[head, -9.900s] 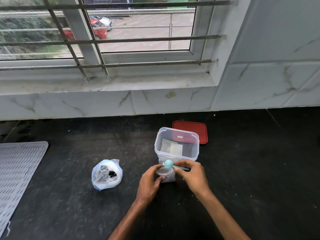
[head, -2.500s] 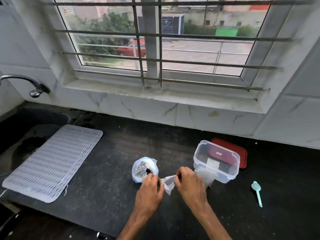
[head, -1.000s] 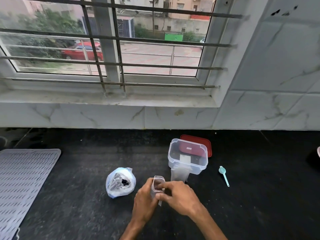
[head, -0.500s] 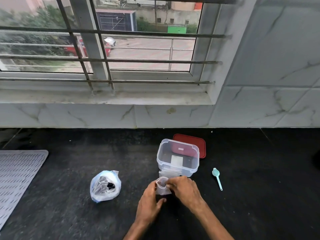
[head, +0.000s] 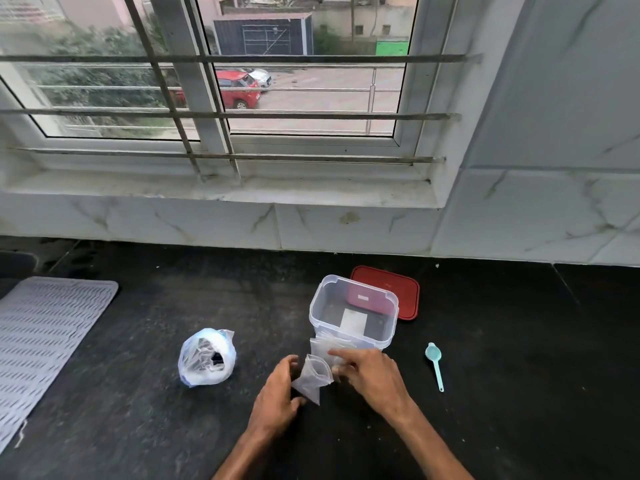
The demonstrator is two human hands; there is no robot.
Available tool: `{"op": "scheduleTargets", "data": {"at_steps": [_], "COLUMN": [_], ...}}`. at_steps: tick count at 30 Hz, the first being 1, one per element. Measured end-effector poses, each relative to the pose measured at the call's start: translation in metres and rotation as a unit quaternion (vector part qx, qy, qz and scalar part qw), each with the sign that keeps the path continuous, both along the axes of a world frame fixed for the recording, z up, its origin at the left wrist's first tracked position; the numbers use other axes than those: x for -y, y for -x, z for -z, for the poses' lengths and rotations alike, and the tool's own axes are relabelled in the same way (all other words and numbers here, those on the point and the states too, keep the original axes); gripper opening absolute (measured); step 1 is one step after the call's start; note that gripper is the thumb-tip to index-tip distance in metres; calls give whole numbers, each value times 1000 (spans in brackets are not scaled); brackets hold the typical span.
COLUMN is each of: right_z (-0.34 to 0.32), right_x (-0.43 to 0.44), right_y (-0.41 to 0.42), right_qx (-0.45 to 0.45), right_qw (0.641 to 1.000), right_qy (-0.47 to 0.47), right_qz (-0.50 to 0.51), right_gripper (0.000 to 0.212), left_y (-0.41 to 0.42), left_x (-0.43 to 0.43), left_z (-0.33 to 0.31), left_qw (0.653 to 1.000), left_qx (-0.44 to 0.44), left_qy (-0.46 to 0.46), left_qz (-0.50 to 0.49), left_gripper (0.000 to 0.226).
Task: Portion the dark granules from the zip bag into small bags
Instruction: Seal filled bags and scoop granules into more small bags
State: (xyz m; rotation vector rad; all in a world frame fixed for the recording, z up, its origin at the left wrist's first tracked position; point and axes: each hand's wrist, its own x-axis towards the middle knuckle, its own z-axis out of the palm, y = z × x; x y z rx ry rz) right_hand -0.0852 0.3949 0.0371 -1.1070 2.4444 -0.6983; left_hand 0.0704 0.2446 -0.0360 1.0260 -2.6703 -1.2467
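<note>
While close, fingers [head: 346, 356] around small bag [head: 311, 379]

The small bag [head: 311, 379] was thin clear plastic, crinkled. At one o'clock from it the tub [head: 318, 306] was glossy clear plastic, its lid [head: 405, 292] smooth red plastic. The counter [head: 138, 410] was dark, matt, speckled stone.

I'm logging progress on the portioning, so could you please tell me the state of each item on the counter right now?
Small bag: mouth open, held by left hand and right hand.
Big bag: top open, unheld on the counter.
Container: uncovered, upright.
Lid: off, flat behind the container.
Scoop: lying on the counter, unheld.
</note>
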Motion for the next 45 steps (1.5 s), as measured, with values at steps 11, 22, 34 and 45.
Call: {"op": "scheduleTargets", "data": {"at_steps": [11, 22, 34, 45], "right_z": [18, 48, -81, -13], "right_x": [-71, -88, 72, 179], "right_y": [69, 77, -35, -139], "right_qx": [-73, -67, 167, 126], "right_qw": [946, 925, 975, 976], "right_qy": [24, -128, 127, -133], "right_qz": [314, 353, 75, -115], "right_gripper": [21, 15, 12, 35], "left_y": [-4, -43, -74, -90], "left_x": [10, 22, 119, 130], "left_z": [-23, -39, -17, -17], "left_qw": [995, 978, 891, 911], "left_qx": [27, -52, 82, -31], "left_qy": [88, 149, 10, -108], "left_qz": [-43, -138, -447, -397], "left_gripper": [66, 45, 76, 13]}}
